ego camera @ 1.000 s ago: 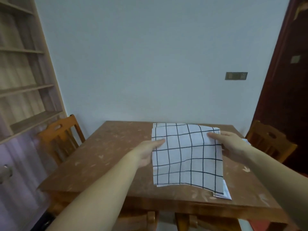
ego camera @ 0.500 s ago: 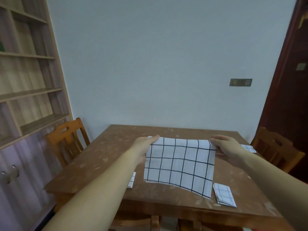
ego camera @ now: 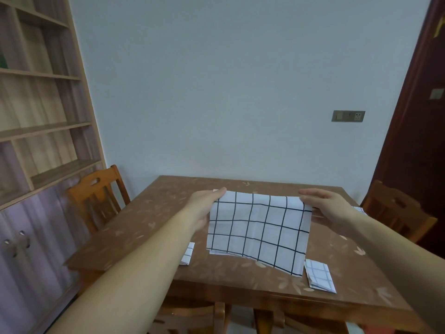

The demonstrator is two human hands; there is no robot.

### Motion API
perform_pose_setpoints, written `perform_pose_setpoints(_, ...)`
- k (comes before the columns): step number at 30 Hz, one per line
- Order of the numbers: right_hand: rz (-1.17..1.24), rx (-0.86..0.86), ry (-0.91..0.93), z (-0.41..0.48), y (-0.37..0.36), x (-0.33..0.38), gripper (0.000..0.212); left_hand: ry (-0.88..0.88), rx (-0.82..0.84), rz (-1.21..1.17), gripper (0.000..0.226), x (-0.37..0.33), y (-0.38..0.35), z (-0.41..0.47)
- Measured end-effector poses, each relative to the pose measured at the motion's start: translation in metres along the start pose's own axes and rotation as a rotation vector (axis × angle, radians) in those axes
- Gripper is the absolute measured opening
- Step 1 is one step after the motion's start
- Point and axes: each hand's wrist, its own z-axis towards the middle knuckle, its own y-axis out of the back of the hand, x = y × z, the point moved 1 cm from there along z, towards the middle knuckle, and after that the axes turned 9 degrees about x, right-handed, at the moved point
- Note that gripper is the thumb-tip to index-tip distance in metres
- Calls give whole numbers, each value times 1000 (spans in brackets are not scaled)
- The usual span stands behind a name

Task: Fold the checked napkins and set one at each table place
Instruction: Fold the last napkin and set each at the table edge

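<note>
On the table [ego camera: 149, 220], the napkin [ego camera: 260, 232] (flat before) is now pinched up by left hand [ego camera: 204, 206] and right hand [ego camera: 332, 208]; folding is judged begun.

Unfolded napkin [ego camera: 257, 227] sits mid-table [ego camera: 149, 213], far corners pinched by left hand [ego camera: 204, 203] & right hand [ego camera: 330, 208]. Near-right folded napkin [ego camera: 319, 276] just beside its near corner. Left folded napkin [ego camera: 187, 254] partly under left forearm. Right-edge folded napkin [ego camera: 360, 209] behind right hand. Left chair [ego camera: 96, 201] & right chair [ego camera: 397, 213] flank table; shelf unit [ego camera: 36, 116] behind left chair.
</note>
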Motion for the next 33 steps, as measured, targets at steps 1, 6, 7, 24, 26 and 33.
perform_pose_setpoints(1,11,23,-3,0,2,0,24,0,-5,12,84,-1,-2,-2)
perform_pose_setpoints(6,34,74,-16,-2,11,2,22,-16,1,35,63,-10,-9,-9)
perform_pose_setpoints(7,38,73,-20,-3,13,3,23,-16,6,35,51,-12,-11,-9)
perform_pose_setpoints(24,-83,13,54,3,37,3,23,-76,-61,130,17,-27,-21,-12)
perform_pose_setpoints(26,-48,17,50,4,37,3,24,-81,-67,76,13,-28,-24,-14)
perform_pose_setpoints(33,-133,21,75,2,36,4,27,-124,-104,71,21,-30,-22,-14)
